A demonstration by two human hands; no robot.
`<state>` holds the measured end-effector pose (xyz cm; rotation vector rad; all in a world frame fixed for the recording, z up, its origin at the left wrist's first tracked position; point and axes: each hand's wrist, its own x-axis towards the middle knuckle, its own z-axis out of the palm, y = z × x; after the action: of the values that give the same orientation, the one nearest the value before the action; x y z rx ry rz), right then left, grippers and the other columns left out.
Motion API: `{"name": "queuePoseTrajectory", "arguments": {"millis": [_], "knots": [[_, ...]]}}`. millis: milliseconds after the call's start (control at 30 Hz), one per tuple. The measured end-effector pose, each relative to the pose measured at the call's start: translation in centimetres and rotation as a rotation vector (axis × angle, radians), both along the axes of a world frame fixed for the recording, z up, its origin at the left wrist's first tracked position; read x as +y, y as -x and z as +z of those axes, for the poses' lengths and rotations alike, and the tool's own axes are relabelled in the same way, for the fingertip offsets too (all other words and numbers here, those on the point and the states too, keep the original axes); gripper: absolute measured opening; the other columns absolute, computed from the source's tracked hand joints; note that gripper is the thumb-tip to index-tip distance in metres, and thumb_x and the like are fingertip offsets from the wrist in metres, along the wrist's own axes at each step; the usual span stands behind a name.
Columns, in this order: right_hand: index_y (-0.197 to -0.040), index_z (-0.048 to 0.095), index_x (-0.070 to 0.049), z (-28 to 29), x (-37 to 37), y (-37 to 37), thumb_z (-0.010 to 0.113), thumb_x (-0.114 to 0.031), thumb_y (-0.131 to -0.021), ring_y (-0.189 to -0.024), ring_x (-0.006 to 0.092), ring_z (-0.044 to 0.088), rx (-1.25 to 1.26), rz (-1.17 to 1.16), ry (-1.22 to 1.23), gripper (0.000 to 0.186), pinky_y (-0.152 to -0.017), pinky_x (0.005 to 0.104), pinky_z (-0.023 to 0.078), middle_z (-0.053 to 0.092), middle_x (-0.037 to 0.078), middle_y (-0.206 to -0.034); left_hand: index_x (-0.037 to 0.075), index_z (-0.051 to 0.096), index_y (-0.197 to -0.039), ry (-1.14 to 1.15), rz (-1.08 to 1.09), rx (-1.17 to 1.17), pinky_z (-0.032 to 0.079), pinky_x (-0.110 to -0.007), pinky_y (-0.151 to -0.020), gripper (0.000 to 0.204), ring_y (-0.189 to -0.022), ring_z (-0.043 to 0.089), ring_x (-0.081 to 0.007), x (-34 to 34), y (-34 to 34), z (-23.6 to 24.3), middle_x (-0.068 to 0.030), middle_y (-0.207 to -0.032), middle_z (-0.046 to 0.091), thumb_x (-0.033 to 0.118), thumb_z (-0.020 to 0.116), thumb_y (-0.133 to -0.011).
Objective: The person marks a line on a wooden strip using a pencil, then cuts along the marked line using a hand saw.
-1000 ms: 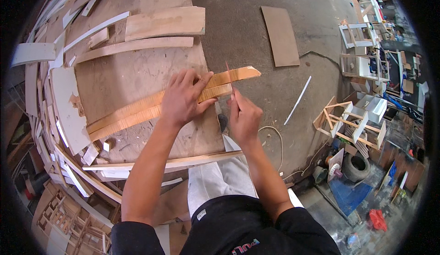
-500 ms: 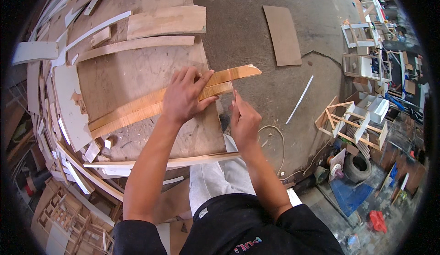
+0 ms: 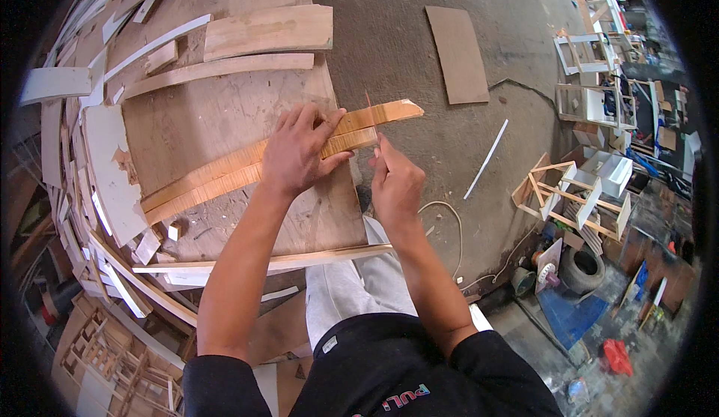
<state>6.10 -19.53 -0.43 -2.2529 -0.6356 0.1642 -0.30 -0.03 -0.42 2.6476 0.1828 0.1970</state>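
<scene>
Two orange-tan wooden strips [image 3: 204, 176] lie side by side on a plywood worktop [image 3: 288, 226], their right ends past its edge, the upper one reaching farther. My left hand [image 3: 299, 149] grips both from above, fingers bent over them and thumb lying along the lower strip's front. My right hand [image 3: 397, 181] is closed on a thin reddish tool [image 3: 368, 99], which stands across the strips at the lower one's end; I cannot make out whether it is a blade or a pencil.
Pale offcuts [image 3: 266, 31] and white curved boards [image 3: 108, 162] crowd the worktop's back and left. On the concrete floor lie a brown panel [image 3: 454, 53], a white strip [image 3: 485, 158] and a cable [image 3: 457, 233]. Wooden frames [image 3: 569, 196] and a tire [image 3: 580, 271] stand at the right.
My right hand and the reddish tool have shifted slightly up along the cut end of the lower strip. My left hand stays on the strips, which appear a little higher in view.
</scene>
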Motion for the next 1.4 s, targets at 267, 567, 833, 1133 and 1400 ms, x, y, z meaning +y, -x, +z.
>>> {"name": "queuePoseTrajectory", "arguments": {"millis": [267, 567, 833, 1133, 1400], "knots": [[-0.128, 0.069, 0.002, -0.8, 0.3, -0.6, 0.062, -0.001, -0.096, -0.075, 0.0353, 0.074, 0.023, -0.008, -0.018, 0.032, -0.068, 0.0428, 0.057, 0.071, 0.025, -0.087, 0.017, 0.064, -0.142, 0.011, 0.008, -0.032, 0.051, -0.044, -0.092, 0.074, -0.102, 0.058, -0.0329, -0.1, 0.0, -0.2, -0.0106, -0.106, 0.057, 0.046, 0.084, -0.077], [-0.129, 0.07, -0.001, 0.3, 0.2, -1.1, 0.06, -0.003, -0.1, -0.075, 0.0303, 0.077, 0.026, 0.038, 0.058, 0.03, -0.066, 0.039, 0.057, 0.072, 0.022, -0.083, 0.015, 0.063, -0.142, 0.005, 0.002, -0.019, 0.051, -0.045, -0.092, 0.074, -0.101, 0.057, -0.0324, 0.0, 0.1, -0.3, -0.0113, -0.105, 0.056, 0.045, 0.084, -0.077], [-0.129, 0.07, -0.002, -0.2, 0.1, -0.7, 0.06, -0.005, -0.101, -0.073, 0.0306, 0.076, -0.029, 0.028, 0.03, 0.03, -0.065, 0.0389, 0.057, 0.073, 0.021, -0.082, 0.017, 0.064, -0.141, 0.021, 0.008, -0.018, 0.051, -0.045, -0.091, 0.074, -0.1, 0.058, -0.0327, 0.1, 0.1, -0.2, -0.0115, -0.105, 0.056, 0.044, 0.085, -0.075], [-0.124, 0.07, 0.0, 0.6, 0.0, -0.6, 0.066, -0.002, -0.092, -0.076, 0.0407, 0.071, 0.103, -0.019, 0.039, 0.033, -0.068, 0.0467, 0.055, 0.069, 0.027, -0.085, 0.013, 0.066, -0.14, 0.03, 0.02, 0.016, 0.048, -0.041, -0.096, 0.073, -0.104, 0.057, -0.026, -0.1, 0.0, 0.3, -0.0064, -0.104, 0.056, 0.042, 0.085, -0.075], [-0.126, 0.072, -0.004, 0.6, -0.1, 0.0, 0.061, -0.005, -0.1, -0.071, 0.0309, 0.076, 0.039, -0.015, 0.109, 0.028, -0.063, 0.039, 0.057, 0.071, 0.021, -0.077, 0.016, 0.064, -0.142, 0.033, -0.008, 0.005, 0.049, -0.043, -0.094, 0.077, -0.101, 0.057, -0.0301, 0.3, 0.0, 0.0, -0.0082, -0.104, 0.057, 0.042, 0.086, -0.073]]}}
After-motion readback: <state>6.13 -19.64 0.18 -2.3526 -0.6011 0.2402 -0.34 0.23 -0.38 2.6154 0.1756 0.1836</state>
